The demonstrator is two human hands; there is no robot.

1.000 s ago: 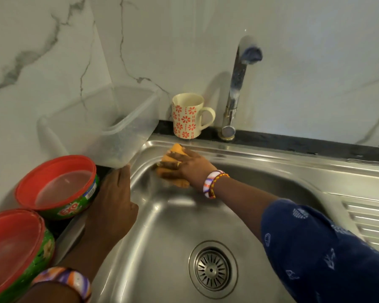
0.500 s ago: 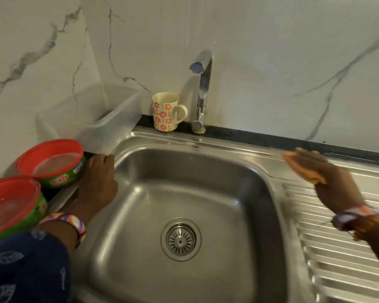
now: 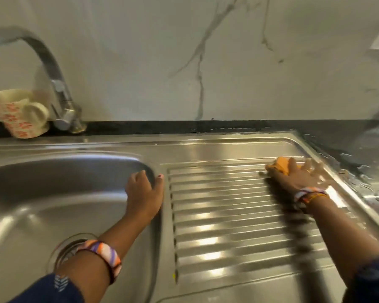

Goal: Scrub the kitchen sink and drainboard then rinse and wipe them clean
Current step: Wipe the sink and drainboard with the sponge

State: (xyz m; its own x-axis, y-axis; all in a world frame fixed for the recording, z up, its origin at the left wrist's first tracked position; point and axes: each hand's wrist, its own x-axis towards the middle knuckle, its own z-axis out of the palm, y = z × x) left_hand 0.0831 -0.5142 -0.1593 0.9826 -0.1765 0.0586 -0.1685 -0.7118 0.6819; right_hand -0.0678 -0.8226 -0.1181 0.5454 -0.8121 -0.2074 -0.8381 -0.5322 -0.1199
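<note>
The steel sink basin [image 3: 42, 193] fills the left, its drain [image 3: 61, 252] partly hidden behind my left forearm. The ribbed drainboard [image 3: 228, 215] lies to its right. My right hand [image 3: 300, 173] presses an orange sponge [image 3: 281, 165] flat on the drainboard's far right corner; the hand is motion-blurred. My left hand [image 3: 144, 195] rests on the rim between basin and drainboard, fingers curled over the basin's edge, holding no object.
A curved chrome tap [image 3: 53, 84] stands at the back left, with a cream mug with orange flowers [image 3: 20, 114] beside it. A dark wet countertop [image 3: 363, 154] borders the drainboard on the right. A marble wall rises behind.
My right hand carried the sponge from the basin's back left wall across to the drainboard's far right corner. My left hand shifted from the sink's left rim to the divider. The view swung right.
</note>
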